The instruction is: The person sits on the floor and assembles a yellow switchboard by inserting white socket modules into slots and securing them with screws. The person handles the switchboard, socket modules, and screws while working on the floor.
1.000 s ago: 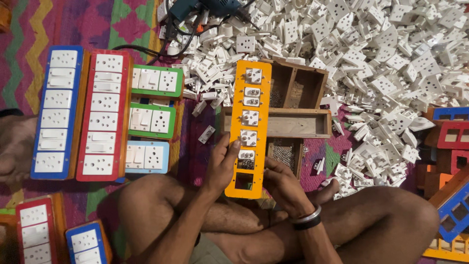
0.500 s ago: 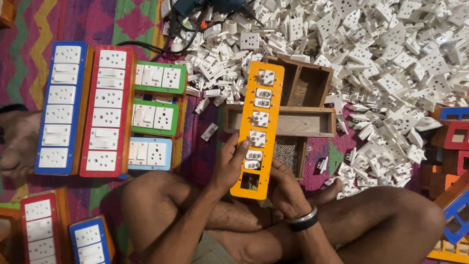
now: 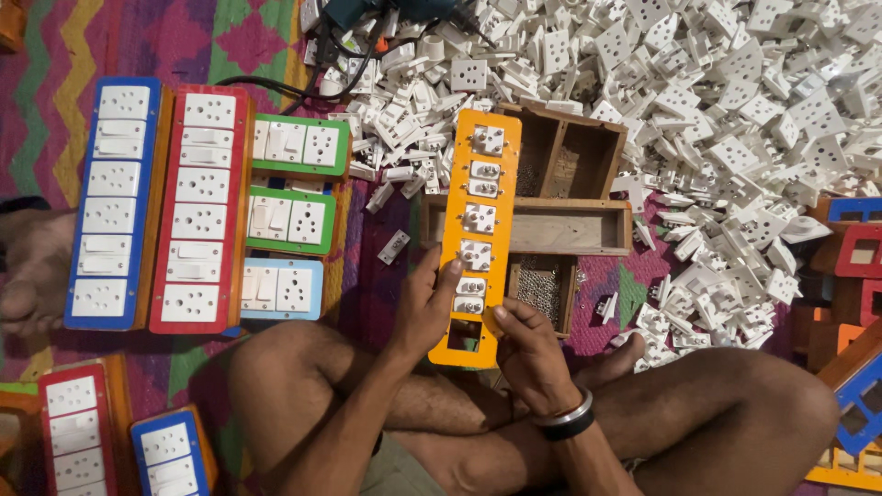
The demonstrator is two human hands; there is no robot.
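The orange panel (image 3: 476, 234) has barely shifted over the wooden box (image 3: 551, 225); both hands stay on its near end. The left hand (image 3: 424, 308) clasps its edge; the right hand (image 3: 528, 354) grips below.

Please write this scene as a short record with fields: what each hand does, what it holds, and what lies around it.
setting: person sits cross-legged on a patterned mat
left hand: grips the left edge of the orange switch plate, thumb on its face
right hand: holds the plate's lower right corner
plate state: white sockets and switches fitted along it, one bottom opening not yet filled
under plate: wooden tray with compartments
right side: heap of loose white sockets
left side: finished blue board, red board, green boards
top: power drill
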